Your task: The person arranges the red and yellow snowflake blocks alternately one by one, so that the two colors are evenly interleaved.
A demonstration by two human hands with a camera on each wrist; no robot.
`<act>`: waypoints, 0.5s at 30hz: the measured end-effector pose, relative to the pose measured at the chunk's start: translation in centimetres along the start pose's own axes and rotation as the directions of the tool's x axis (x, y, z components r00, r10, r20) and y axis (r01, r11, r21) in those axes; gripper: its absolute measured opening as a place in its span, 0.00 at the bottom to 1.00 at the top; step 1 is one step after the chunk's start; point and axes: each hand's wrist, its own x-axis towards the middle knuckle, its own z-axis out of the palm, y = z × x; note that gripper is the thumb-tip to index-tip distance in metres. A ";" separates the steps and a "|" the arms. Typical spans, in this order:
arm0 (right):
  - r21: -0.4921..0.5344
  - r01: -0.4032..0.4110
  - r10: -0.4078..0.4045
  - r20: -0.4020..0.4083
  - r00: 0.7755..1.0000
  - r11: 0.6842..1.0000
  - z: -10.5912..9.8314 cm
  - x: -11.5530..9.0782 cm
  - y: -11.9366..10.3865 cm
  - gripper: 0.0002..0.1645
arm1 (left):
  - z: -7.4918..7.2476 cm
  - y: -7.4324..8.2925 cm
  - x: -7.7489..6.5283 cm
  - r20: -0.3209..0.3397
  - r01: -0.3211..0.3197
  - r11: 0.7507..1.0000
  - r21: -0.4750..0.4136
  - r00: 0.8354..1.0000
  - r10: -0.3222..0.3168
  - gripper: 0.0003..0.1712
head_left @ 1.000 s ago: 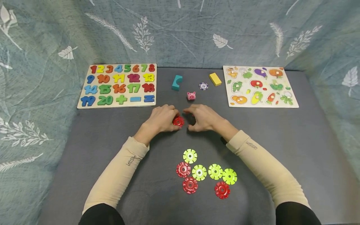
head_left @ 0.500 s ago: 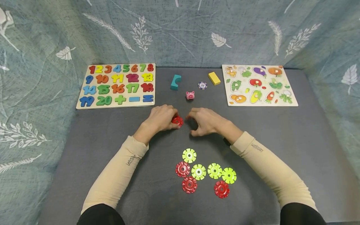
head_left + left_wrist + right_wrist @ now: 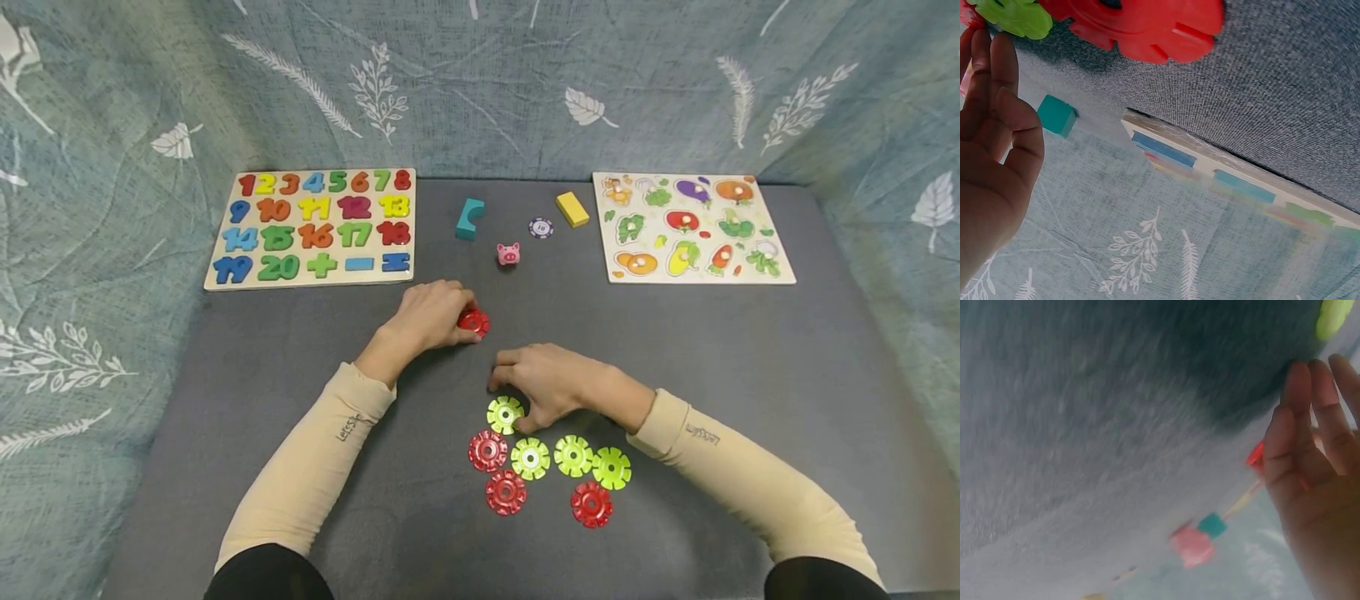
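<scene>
The left hand (image 3: 435, 312) grips a red interlocking disc (image 3: 476, 322) between thumb and fingers. In the left wrist view, a large red disc (image 3: 1147, 28) appears close up, and a lime-green disc (image 3: 1019, 17) with another red edge lies by the fingertips. How these pieces join is hidden. The right hand (image 3: 551, 383) is over the topmost lime-green disc (image 3: 506, 415) of the loose group, fingers curved and thumb at its right edge. In the right wrist view, a lime-green disc (image 3: 1334, 319) shows beyond the fingertips of that hand (image 3: 1319, 462).
Below the hands lie more loose discs, among them red ones (image 3: 506, 492) and lime-green ones (image 3: 573, 456). Toward the back are a number puzzle (image 3: 213, 285), a vegetable puzzle (image 3: 780, 275), a pink pig (image 3: 508, 254), a teal block (image 3: 469, 219), a poker chip (image 3: 541, 227) and a yellow block (image 3: 572, 209).
The right hand has drawn away from the red disc in the left hand and come down to the lime-green disc. The left hand keeps its place and hold.
</scene>
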 end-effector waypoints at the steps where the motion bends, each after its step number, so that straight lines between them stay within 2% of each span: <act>1: -0.025 0.007 -0.007 -0.001 1.000 1.000 0.2 -0.1 -0.3 0.30 | 0.0 0.0 0.0 -0.002 0.000 1.000 -0.002 1.000 0.000 0.29; 9: -0.187 0.020 -0.034 -0.070 0.997 0.982 1.5 -0.4 -1.8 0.32 | 0.1 -0.1 0.0 0.008 0.004 1.000 -0.023 1.000 -0.004 0.30; 15: -0.202 -0.005 -0.009 -0.068 0.998 0.979 1.8 -0.2 -2.4 0.33 | 0.1 -0.1 0.0 0.012 0.004 0.999 -0.032 1.000 -0.004 0.30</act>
